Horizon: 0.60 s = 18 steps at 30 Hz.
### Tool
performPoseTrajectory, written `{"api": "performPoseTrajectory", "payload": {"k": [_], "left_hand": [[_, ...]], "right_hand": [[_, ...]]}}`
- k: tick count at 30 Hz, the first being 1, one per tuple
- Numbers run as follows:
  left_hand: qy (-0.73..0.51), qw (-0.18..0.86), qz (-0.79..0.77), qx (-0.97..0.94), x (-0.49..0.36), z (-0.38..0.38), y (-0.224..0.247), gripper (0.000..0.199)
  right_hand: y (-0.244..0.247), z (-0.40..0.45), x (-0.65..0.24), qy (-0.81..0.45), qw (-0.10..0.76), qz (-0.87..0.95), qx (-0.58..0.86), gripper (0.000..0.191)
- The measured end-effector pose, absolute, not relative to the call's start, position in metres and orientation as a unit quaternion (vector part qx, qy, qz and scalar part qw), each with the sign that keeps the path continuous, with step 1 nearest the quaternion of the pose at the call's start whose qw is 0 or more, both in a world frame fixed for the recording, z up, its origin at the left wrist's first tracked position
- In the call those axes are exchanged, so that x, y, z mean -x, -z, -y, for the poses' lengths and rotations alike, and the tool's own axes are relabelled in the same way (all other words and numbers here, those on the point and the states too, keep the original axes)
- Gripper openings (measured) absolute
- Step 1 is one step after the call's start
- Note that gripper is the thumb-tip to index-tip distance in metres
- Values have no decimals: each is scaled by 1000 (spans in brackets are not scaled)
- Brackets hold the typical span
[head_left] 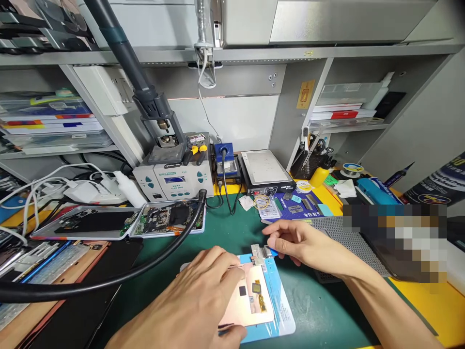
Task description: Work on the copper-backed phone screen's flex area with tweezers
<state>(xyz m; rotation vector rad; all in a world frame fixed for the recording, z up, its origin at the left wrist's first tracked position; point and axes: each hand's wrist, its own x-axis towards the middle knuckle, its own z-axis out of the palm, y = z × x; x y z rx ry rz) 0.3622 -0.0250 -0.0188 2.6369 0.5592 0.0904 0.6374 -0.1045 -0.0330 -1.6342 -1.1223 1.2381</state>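
A copper-coloured panel (256,312), perhaps the back of a phone screen, lies on a light-blue plastic-filmed sheet (279,295). Small dark chips and a gold flex piece show on it. My left hand (207,295) covers its left part, fingers bent over the far edge and thumb at the near edge, gripping it. Silvery flex connectors (260,253) stick out at the panel's far end. Beside them my right hand (298,242) is pinched closed at a small blue piece (273,252). A thin pale blade-like tip (266,222) shows past its fingers; whether it is held is hidden.
A black hose (160,257) crosses the left side. Behind it are an opened tablet-like device (169,218), a rework station (174,177) and a flat heating plate (268,167). To the right lie a perforated grey mat (341,237) and a yellow bottle (319,175).
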Motion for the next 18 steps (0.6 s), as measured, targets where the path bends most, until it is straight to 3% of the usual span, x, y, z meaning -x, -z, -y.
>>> {"api": "performPoseTrajectory", "payload": {"k": [4,9,14,18], "left_hand": [[-27,245,-194,-950,-367,23,6,43],[-51,280,-161,-945,-371,16,-3,12],[-181,291,-212,-915,-368,3,0,25],[-234,185,-169,-939,-362,9,0,33]], "right_hand": [[41,100,-650,-425,439,420,671,41],[60,89,-681,-199,557,319,740,32],[55,104,-707,-64,565,298,767,36],[38,132,-709,-92,493,387,774,34]]}}
